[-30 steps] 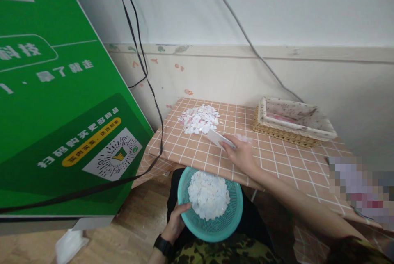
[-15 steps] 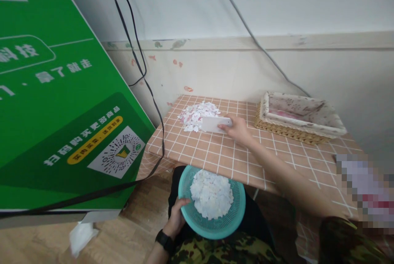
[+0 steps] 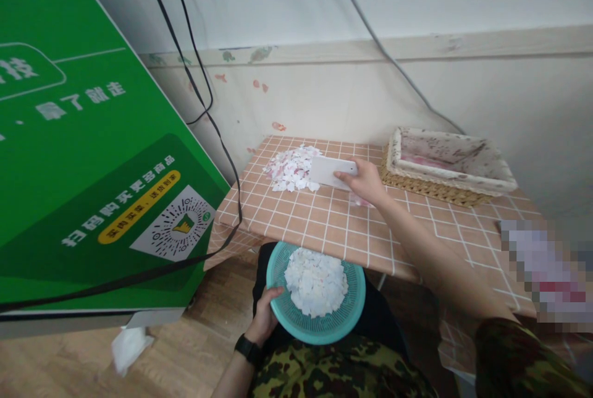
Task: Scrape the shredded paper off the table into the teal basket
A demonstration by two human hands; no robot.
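My right hand (image 3: pixel 364 180) is closed on a flat white rectangular plate (image 3: pixel 331 173) with a small hole at its near end. The plate's far edge meets the right side of a heap of white and pinkish paper scraps (image 3: pixel 291 167) on the table. Just below my right hand lies a small pinkish piece (image 3: pixel 359 200), partly hidden. My left hand (image 3: pixel 265 313) grips the rim of a round teal plastic basket (image 3: pixel 290 329) on my lap, thumb over the edge. Inside the basket is a mound of whitish scraps (image 3: pixel 317 282).
A brown checked cloth covers the table (image 3: pixel 324 225). A lined wicker basket (image 3: pixel 445 194) stands at the back right, pinkish material inside. A blurred item (image 3: pixel 546 274) lies at the right edge. Left is a green panel (image 3: pixel 83 157), with dark cables (image 3: pixel 220 129) hanging beside it.
The white plate and my right hand have shifted slightly away from the heap, to the right. A small pinkish piece now shows below that hand. My left hand still holds the teal basket.
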